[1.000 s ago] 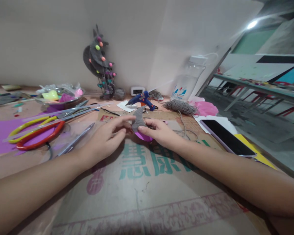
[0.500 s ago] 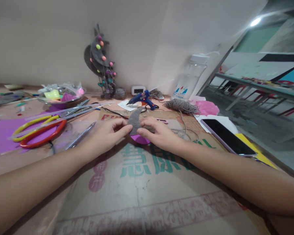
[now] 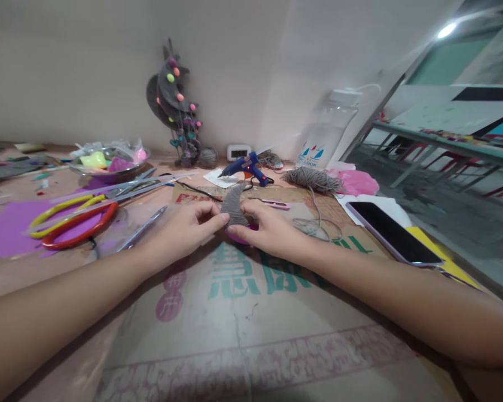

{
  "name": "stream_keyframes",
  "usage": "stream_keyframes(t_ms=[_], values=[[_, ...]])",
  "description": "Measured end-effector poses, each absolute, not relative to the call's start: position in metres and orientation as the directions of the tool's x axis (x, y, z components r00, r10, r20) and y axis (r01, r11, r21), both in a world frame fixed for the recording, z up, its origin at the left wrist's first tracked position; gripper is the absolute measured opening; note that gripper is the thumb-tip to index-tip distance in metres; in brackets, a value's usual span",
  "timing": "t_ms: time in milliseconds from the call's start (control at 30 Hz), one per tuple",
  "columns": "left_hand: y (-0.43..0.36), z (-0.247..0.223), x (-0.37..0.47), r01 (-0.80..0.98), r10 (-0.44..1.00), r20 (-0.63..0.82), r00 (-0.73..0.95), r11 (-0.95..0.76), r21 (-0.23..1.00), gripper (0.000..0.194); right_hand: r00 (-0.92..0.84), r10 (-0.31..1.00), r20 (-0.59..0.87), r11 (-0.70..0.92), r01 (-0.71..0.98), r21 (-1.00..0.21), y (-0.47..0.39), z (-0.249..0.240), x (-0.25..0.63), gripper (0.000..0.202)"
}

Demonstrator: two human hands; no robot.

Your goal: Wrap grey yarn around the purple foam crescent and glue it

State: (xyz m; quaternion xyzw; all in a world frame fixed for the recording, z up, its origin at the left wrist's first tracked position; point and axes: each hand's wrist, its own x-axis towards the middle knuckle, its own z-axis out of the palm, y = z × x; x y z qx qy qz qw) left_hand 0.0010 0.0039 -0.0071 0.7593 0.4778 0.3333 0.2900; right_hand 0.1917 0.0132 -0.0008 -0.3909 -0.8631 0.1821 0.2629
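Note:
A small grey yarn-wrapped piece, curved to a point like a horn [image 3: 234, 204], is held upright between both hands over the cardboard sheet [image 3: 251, 324]. My left hand [image 3: 199, 222] pinches its left edge between thumb and fingers. On the other side, my right hand [image 3: 265, 224] grips the right edge, thumb low across the front. Just beneath the piece shows a bit of purple material [image 3: 241, 234], mostly covered by the right thumb. Behind the hands lies a blue glue gun [image 3: 247, 166] with a small red light, near a pink craft knife [image 3: 272, 204].
Left are red-and-yellow-handled scissors [image 3: 81, 223], a pen [image 3: 145, 228] and a bowl of craft bits [image 3: 109, 163]. A grey moon decoration [image 3: 170, 95] leans on the wall. Right are grey yarn [image 3: 312, 180], a water bottle [image 3: 327, 131] and a phone [image 3: 392, 231].
My right thumb has shifted left and lower across the grey piece, covering more of the purple material. The camera view has turned slightly.

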Motion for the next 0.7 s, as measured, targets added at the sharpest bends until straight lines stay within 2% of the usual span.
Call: stream_keyframes(t_ms=[133,267,367,533,700], values=[[0.005,-0.008,0.001,0.476,0.914,0.221,0.339,-0.369,0.798,0.031,-0.577,0.748,0.329,0.643,0.504,-0.577,0.014,-0.001,0.194,0.021],[0.007,-0.010,0.001,0.444,0.923,0.225,0.311,-0.351,0.825,0.032,-0.480,0.778,0.405,0.611,0.429,-0.665,0.016,0.000,0.200,0.029],[0.007,-0.010,0.001,0.422,0.933,0.242,0.266,-0.338,0.841,0.032,-0.440,0.805,0.398,0.575,0.414,-0.705,0.018,0.001,0.205,0.030],[0.007,-0.009,0.001,0.399,0.934,0.249,0.255,-0.337,0.853,0.031,-0.470,0.771,0.430,0.633,0.487,-0.602,0.020,0.001,0.208,0.012],[0.009,-0.011,-0.002,0.384,0.947,0.216,0.239,-0.296,0.875,0.033,-0.468,0.768,0.437,0.638,0.504,-0.582,0.018,0.001,0.207,0.013]])
